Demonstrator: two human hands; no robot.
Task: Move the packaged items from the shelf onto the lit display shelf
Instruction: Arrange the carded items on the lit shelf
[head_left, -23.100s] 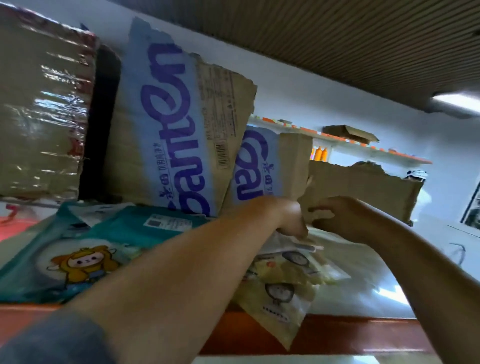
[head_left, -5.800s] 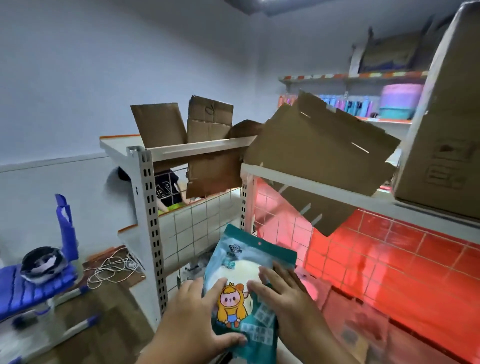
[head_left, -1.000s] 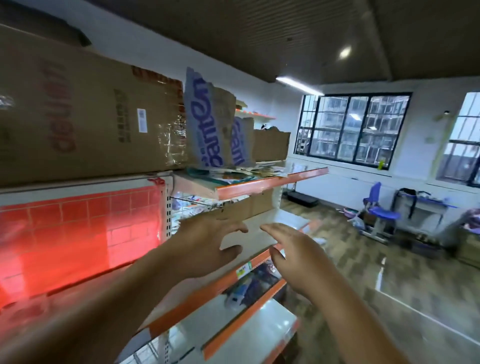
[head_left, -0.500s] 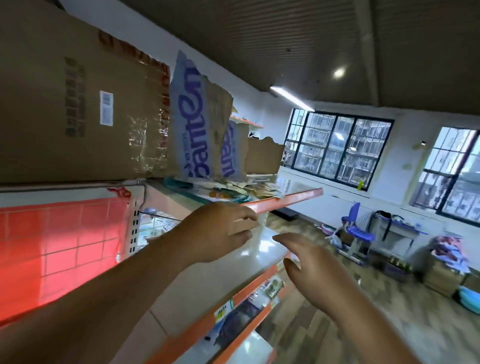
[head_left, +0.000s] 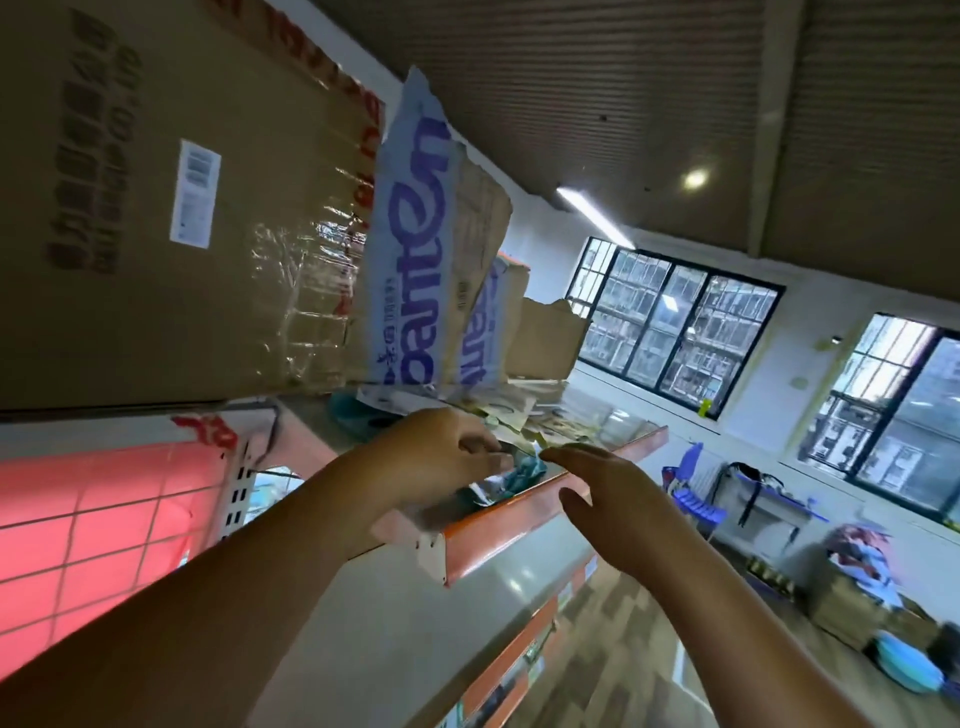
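A pile of flat packaged items (head_left: 524, 423) lies on the top shelf with the orange front edge (head_left: 524, 519). One teal packet (head_left: 524, 475) sits at the front of the pile. My left hand (head_left: 441, 457) reaches over the shelf edge, and its fingertips touch the teal packet; whether they pinch it is hidden. My right hand (head_left: 618, 499) hovers just in front of the shelf edge, fingers straight, holding nothing. The red-lit display shelf (head_left: 93, 525) glows at the lower left.
A large taped cardboard box (head_left: 171, 208) stands on the shelf at the left. Torn blue-printed cardboard sheets (head_left: 415, 260) lean behind the packets. A lower white shelf (head_left: 467, 613) juts out below. Windows, blue chairs (head_left: 691, 499) and boxes fill the room at the right.
Both hands rose from below the top shelf. My left hand now reaches onto it and touches the teal packet; my right hand came up to the shelf edge.
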